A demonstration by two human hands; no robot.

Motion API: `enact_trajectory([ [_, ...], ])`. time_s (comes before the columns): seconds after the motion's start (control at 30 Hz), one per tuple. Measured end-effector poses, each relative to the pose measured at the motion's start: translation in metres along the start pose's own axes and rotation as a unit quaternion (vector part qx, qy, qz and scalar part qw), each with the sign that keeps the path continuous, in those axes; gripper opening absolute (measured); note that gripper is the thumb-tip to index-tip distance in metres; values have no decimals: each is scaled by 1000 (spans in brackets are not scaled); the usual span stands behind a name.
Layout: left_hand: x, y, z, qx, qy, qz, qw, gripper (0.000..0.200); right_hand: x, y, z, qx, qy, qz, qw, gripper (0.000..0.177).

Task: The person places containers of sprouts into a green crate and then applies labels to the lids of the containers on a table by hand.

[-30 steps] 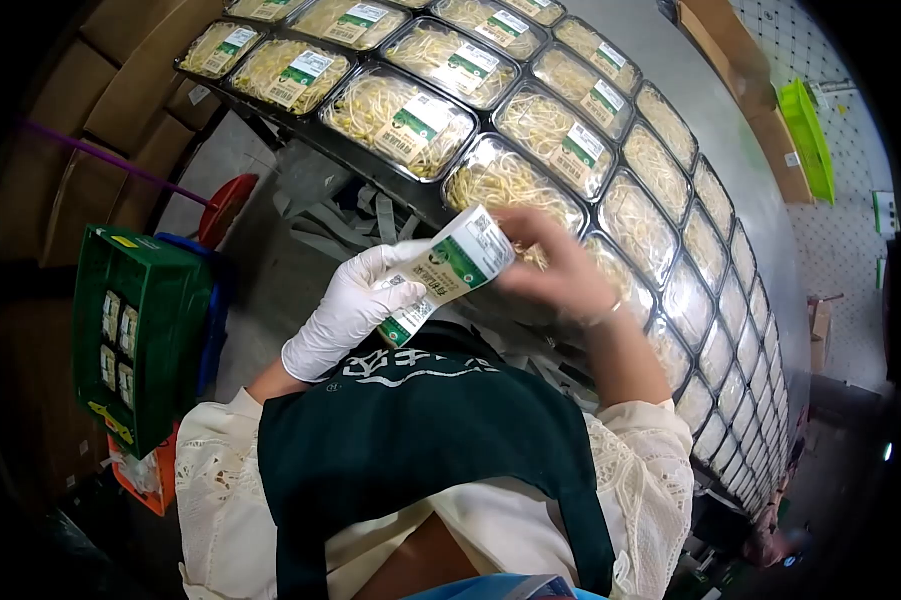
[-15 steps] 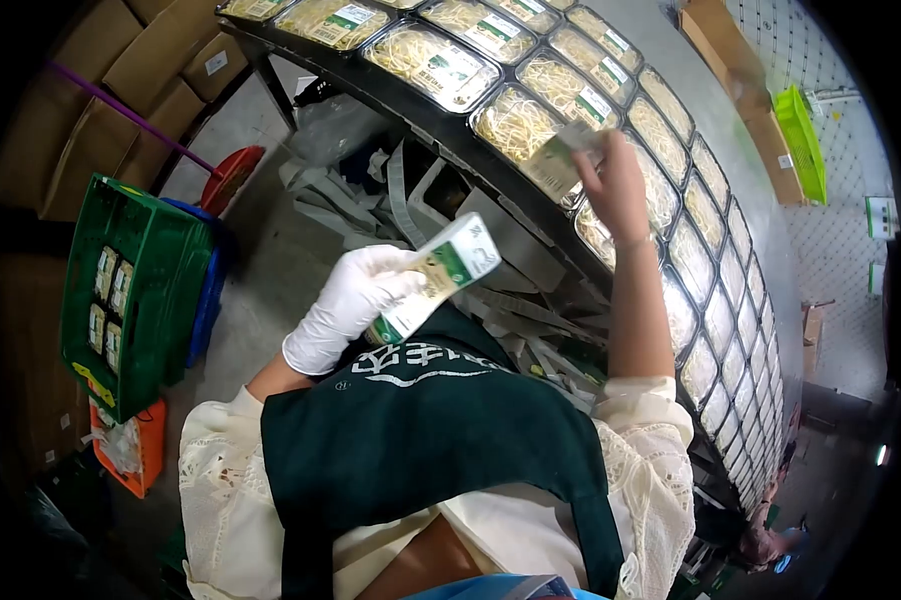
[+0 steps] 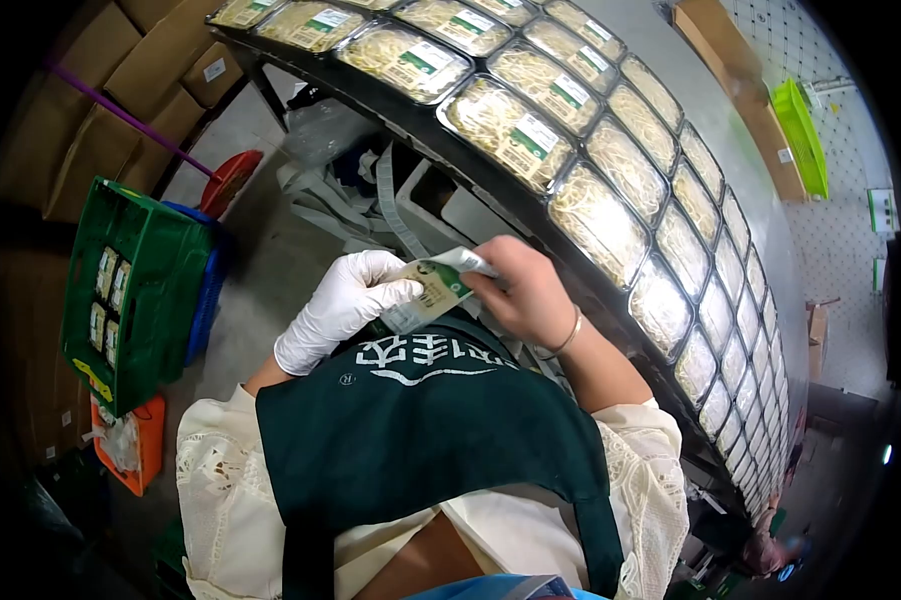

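Observation:
My left hand (image 3: pixel 332 312), in a white glove, grips a small stack of green and white printed labels (image 3: pixel 432 296) in front of the apron. My right hand (image 3: pixel 526 296) is bare, with a bracelet at the wrist, and pinches the upper right end of a label, which bends up there. Beyond my hands, a clear-topped tray of bean sprouts (image 3: pixel 480 112) sits at the table's near edge with a label across its right end. Just right of it is a bean sprout tray (image 3: pixel 598 222) with plain film on top.
Rows of packed trays cover the long dark-edged table (image 3: pixel 400 128). On the left stand a green crate (image 3: pixel 150 290), an orange basket (image 3: pixel 148 440) and a red dustpan (image 3: pixel 232 180). Cardboard boxes (image 3: pixel 150 70) are stacked behind. Another person (image 3: pixel 760 550) is at the far lower right.
My right hand has come back from the near-edge tray to the labels in my left hand. The label it held now lies on that tray. The view has shifted slightly.

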State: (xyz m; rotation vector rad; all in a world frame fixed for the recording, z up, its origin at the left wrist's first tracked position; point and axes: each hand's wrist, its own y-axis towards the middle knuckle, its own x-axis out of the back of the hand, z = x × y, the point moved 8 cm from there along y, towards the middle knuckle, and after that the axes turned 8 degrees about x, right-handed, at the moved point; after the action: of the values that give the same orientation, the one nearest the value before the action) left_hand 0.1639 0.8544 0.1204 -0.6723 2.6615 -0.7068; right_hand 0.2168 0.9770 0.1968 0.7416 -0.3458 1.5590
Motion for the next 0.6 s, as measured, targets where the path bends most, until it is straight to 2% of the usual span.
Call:
enact_trajectory([
  [0.03,-12,6,-6,2,2,3,1000,20,2,-5,1,30,-2,-8,1000,21],
  [0.1,-37,16,-41,-151,-112,-27,982,14,6,-20,-9,-4,25,-35,999,16],
  [0.13,-48,24,-44,-173,-82,-47,980,13,21,-30,-15,-13,6,-90,996,15],
  [0.17,-61,36,-38,-92,-93,-15,991,14,44,-40,-19,-43,-24,-133,990,11],
  [0.23,-86,50,-47,-16,63,-3,998,15,102,-66,-40,-80,-141,-233,959,6],
  [0.27,-96,57,-49,-31,-3,6,999,15,136,-81,-57,-124,-160,-286,937,8],
  [0.3,-105,64,-48,-46,-70,13,996,15,166,-94,-78,-128,-163,-288,935,13],
  [0.33,-101,72,-41,-20,-85,3,996,16,179,-102,-95,-175,-174,-228,942,19],
  [0.37,-90,79,-37,-39,-52,-27,997,16,180,-106,-107,-175,-170,-227,943,19],
  [0.43,-74,87,-29,-32,-103,-57,993,18,159,-111,-123,-83,-257,-169,948,23],
  [0.47,-71,87,-30,-43,-85,-76,993,19,148,-110,-130,-65,-301,-128,943,29],
  [0.5,-74,88,-28,-42,-85,-79,992,19,139,-113,-138,-87,-362,-94,923,37],
  [0.57,-87,84,-29,-49,-140,-51,988,21,135,-116,-137,-89,-426,-128,891,46],
  [0.6,-97,82,-35,-51,-152,-50,986,24,135,-114,-128,-87,-423,-126,893,46],
])
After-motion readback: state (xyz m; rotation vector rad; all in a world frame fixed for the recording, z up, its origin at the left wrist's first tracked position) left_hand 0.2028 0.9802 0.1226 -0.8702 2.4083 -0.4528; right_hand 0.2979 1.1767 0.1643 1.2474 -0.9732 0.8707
